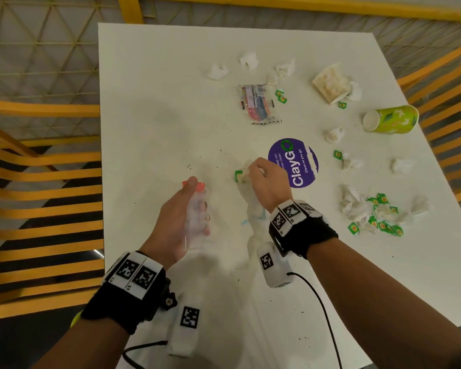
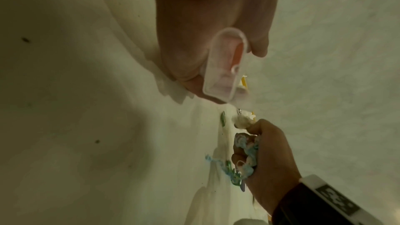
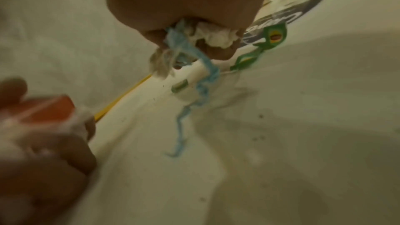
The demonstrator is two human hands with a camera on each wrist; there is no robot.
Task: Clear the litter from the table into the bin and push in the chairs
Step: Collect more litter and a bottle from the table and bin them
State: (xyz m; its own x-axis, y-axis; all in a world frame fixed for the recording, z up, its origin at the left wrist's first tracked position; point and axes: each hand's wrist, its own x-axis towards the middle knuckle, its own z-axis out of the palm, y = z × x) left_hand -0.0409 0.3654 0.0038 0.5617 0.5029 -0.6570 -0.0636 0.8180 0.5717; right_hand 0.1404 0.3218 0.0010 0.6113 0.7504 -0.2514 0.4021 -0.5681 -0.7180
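Note:
My left hand (image 1: 189,217) grips a clear plastic bottle (image 1: 197,211) with an orange cap (image 1: 197,185), held above the white table (image 1: 157,115); the left wrist view shows the bottle (image 2: 225,67) from its base. My right hand (image 1: 261,179) holds crumpled tissue (image 3: 214,35) and a blue string (image 3: 194,81) that dangles down, low over the table by a green tea-bag tag (image 1: 238,176). The same wad of tissue and string (image 2: 246,151) shows in its fist in the left wrist view. More crumpled tissues (image 1: 351,206) and green tags (image 1: 381,222) lie at the right.
A green paper cup (image 1: 391,119) lies on its side at the right edge, with a squashed paper container (image 1: 330,82), a clear snack wrapper (image 1: 257,102) and tissues (image 1: 218,71) farther back. A purple round sticker (image 1: 294,163) marks the table. Yellow slatted chairs (image 1: 43,182) flank both sides.

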